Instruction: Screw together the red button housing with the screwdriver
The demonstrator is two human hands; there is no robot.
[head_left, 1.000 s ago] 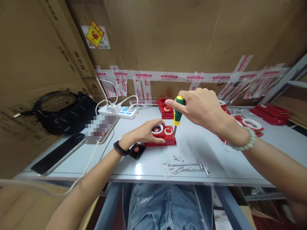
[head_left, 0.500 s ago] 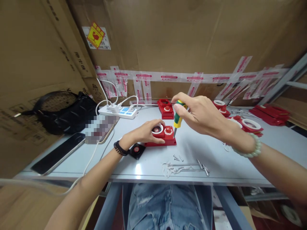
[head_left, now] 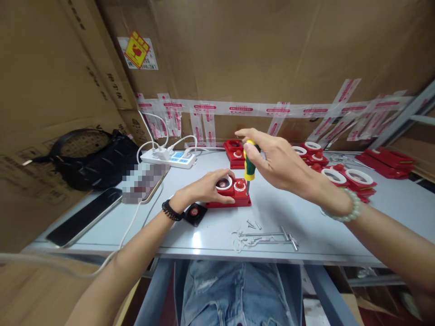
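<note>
A red plastic plate (head_left: 234,199) with a white ring and a red knob lies on the grey table (head_left: 306,226). My left hand (head_left: 204,185) rests on its left part, fingers curled over the white ring, holding it down. My right hand (head_left: 275,156) grips a green and yellow screwdriver (head_left: 249,165) upright, its tip on the plate's right corner. A small black square fan (head_left: 194,213) lies just in front of the plate, by my left wrist.
Loose screws (head_left: 253,224) and hex keys (head_left: 268,236) lie near the front edge. More red plates with white rings (head_left: 350,176) sit at the right, another red part (head_left: 234,151) behind. A white power strip (head_left: 168,157), two phones (head_left: 84,216) and a black bag (head_left: 95,158) lie left.
My right hand has turned on the screwdriver handle, fingers shifting round it, and the screwdriver stands more upright. My left hand and the red plate have stayed put.
</note>
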